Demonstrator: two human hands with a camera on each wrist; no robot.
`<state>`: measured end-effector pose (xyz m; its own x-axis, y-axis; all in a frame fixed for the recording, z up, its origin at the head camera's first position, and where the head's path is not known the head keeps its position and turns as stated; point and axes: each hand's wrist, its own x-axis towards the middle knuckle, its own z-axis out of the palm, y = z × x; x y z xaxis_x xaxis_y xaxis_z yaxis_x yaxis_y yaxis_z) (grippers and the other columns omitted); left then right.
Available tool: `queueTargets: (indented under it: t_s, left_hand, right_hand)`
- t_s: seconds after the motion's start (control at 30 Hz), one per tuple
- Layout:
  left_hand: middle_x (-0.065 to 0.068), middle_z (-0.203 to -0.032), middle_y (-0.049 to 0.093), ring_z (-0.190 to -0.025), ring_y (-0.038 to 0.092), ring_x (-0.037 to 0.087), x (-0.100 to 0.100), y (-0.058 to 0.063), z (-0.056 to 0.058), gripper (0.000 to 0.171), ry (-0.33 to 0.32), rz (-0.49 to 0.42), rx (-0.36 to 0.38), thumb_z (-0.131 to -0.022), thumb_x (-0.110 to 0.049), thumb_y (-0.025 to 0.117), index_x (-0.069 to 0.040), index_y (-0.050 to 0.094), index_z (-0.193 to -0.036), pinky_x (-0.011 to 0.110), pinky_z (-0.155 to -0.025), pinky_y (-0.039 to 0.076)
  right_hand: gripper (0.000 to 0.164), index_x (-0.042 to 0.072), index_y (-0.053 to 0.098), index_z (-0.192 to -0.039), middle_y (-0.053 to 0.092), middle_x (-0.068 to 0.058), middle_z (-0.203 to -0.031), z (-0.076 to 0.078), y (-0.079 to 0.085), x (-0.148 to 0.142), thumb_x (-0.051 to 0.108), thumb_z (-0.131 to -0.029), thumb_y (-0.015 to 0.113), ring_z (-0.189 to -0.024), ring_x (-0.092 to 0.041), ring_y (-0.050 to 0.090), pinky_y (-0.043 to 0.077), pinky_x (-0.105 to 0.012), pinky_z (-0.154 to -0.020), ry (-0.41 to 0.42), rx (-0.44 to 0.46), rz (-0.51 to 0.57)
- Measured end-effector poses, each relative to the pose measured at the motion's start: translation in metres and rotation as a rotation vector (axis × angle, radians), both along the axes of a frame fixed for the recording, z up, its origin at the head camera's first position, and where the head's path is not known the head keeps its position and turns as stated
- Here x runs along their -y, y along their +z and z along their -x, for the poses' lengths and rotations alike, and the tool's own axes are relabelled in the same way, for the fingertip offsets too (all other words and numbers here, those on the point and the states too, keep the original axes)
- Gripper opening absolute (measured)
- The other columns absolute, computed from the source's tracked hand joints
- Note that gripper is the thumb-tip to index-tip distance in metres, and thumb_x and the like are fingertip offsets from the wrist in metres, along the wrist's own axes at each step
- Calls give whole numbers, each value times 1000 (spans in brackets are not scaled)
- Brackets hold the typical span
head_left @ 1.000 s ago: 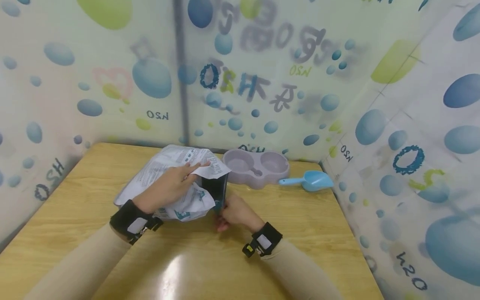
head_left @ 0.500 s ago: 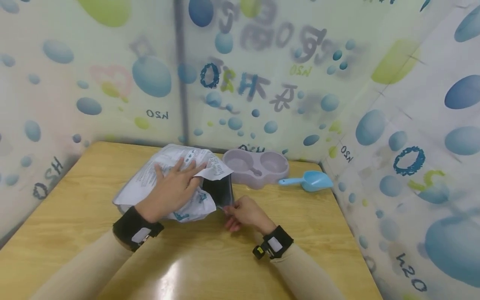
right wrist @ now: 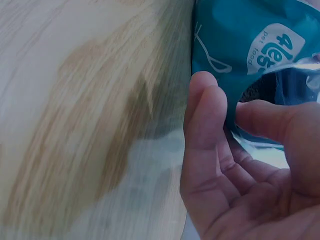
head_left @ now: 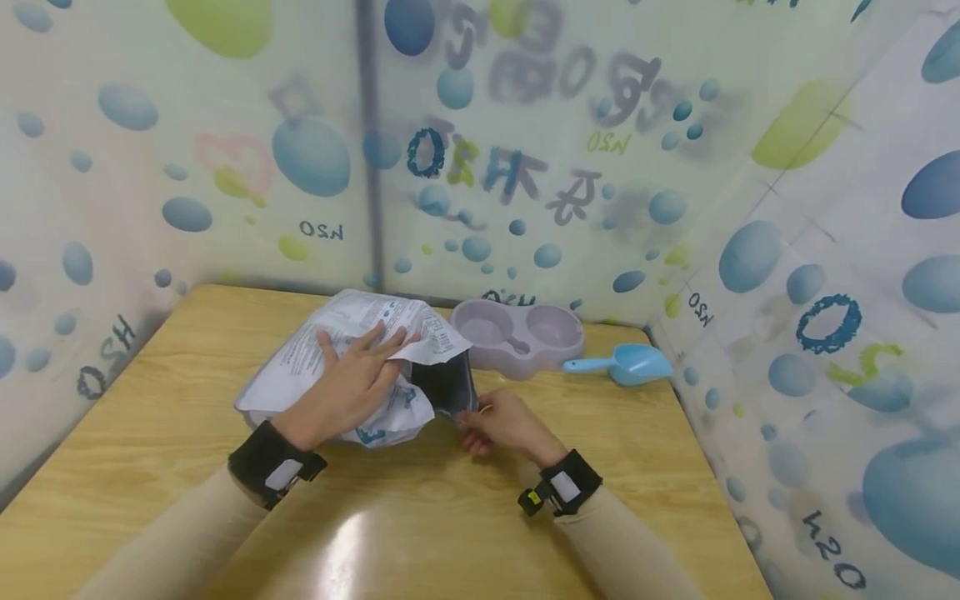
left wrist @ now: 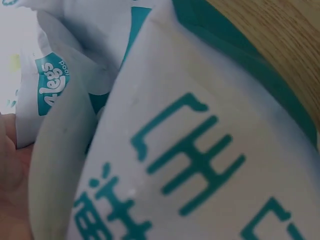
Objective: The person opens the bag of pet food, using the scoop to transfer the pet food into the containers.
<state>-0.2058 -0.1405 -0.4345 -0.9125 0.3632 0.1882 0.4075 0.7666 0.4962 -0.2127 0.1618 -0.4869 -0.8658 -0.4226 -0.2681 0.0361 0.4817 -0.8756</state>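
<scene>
A white and teal pet food bag (head_left: pixel 300 358) lies on its side on the wooden table, its torn mouth facing right and dark inside. Across its upper face rests my left hand (head_left: pixel 351 383), fingers spread and fairly straight. My right hand (head_left: pixel 513 423) pinches the lower corner of the bag's mouth between thumb and fingers. In the right wrist view, the teal side of the bag (right wrist: pixel 225 42) meets those fingertips (right wrist: pixel 212 102), and dark contents show through the opening. Printed lettering on the bag (left wrist: pixel 215 140) fills the left wrist view, with part of the left hand at its left edge.
A grey double pet bowl (head_left: pixel 517 360) stands behind the bag's mouth, near the back wall. To its right lies a light blue scoop (head_left: pixel 637 364), its handle by the bowl. Patterned walls (head_left: pixel 480 167) enclose the table (head_left: pixel 420 533) at the back and sides.
My right hand has moved right with the corner of the bag's mouth, and the opening shows wider. The fingers of my left hand have spread out over the bag.
</scene>
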Motion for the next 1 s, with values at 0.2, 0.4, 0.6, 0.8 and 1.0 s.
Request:
queueTargets:
  t_s: [0.2, 0.4, 0.6, 0.8, 1.0]
  left_hand:
    - [4, -185, 46, -178, 36, 45, 1, 0, 2, 58, -18, -9, -25, -127, -42, 28, -25, 50, -178, 100, -122, -22]
    - [6, -185, 47, -177, 38, 46, 0, -2, 4, 58, -25, -24, -35, -128, -42, 29, -23, 51, -178, 98, -123, -24]
    - [6, -185, 46, -176, 38, 45, -1, -4, 4, 57, -27, -29, -40, -128, -42, 30, -23, 53, -177, 97, -123, -26]
    - [8, -184, 48, -176, 40, 44, -1, -7, 2, 55, -25, -42, -52, -128, -40, 34, -21, 55, -175, 97, -123, -25]
    - [8, -183, 51, -175, 42, 44, -1, -9, -1, 54, -18, -43, -69, -128, -38, 34, -21, 57, -174, 99, -122, -23]
  right_hand:
    - [22, -2, 82, -117, 88, -17, -94, 7, 0, -15, 18, -115, 73, -71, -15, 80, 71, -31, -69, 9, -28, 27]
    - [27, -2, 82, -124, 87, -17, -101, 11, 4, -28, 22, -116, 72, -82, -22, 83, 72, -36, -76, -78, -133, -2]
    - [34, -5, 80, -131, 87, -20, -110, 19, 1, -39, 24, -119, 69, -92, -24, 85, 72, -36, -82, -258, -163, 22]
    - [35, -9, 76, -134, 85, -25, -115, 25, -3, -55, 21, -121, 64, -93, -19, 83, 72, -35, -84, -420, -168, 104]
    - [39, -12, 73, -135, 82, -22, -113, 26, -2, -72, 23, -122, 60, -89, -13, 79, 70, -28, -81, -583, -153, 154]
